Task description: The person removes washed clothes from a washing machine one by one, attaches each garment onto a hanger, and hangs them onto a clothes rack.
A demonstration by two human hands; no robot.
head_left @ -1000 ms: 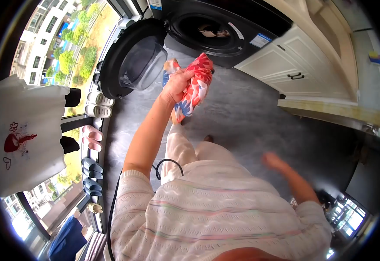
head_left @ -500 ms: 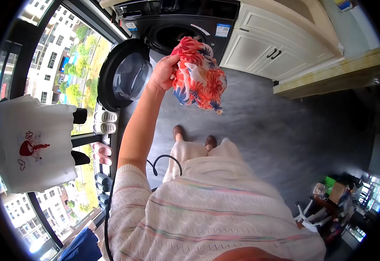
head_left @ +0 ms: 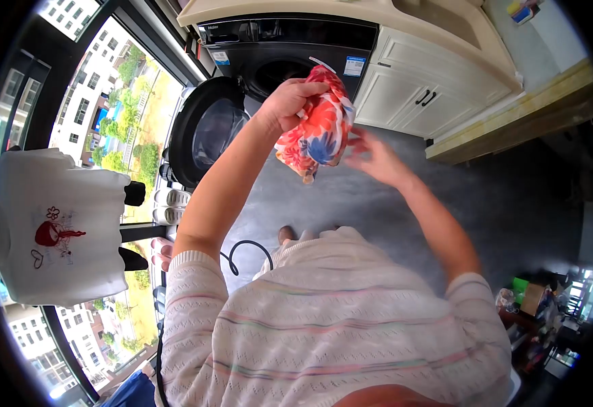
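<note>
A bunched cloth (head_left: 323, 132) with red, orange and blue flowers on white hangs in front of the washing machine. My left hand (head_left: 288, 105) is closed on its upper left part, with the fabric drooping below the fingers. To the cloth's right, my right hand (head_left: 378, 161) reaches in with fingers apart; the fingertips lie close to the fabric's edge, and I cannot tell if they touch it. Behind the cloth, the black front-loading washing machine (head_left: 286, 32) has its round door (head_left: 205, 132) swung out to the left. The cloth partly covers the drum opening.
White cabinets (head_left: 412, 85) stand right of the machine, under a beige counter (head_left: 361, 11). At the left, a white T-shirt (head_left: 65, 264) hangs by the window. White slippers (head_left: 169, 207) and pink slippers (head_left: 161, 251) sit along the window. A black cable (head_left: 249, 242) loops near my waist.
My right hand has come into view from the right, up beside the cloth. My left hand has moved right with the cloth, which now hangs more gathered.
</note>
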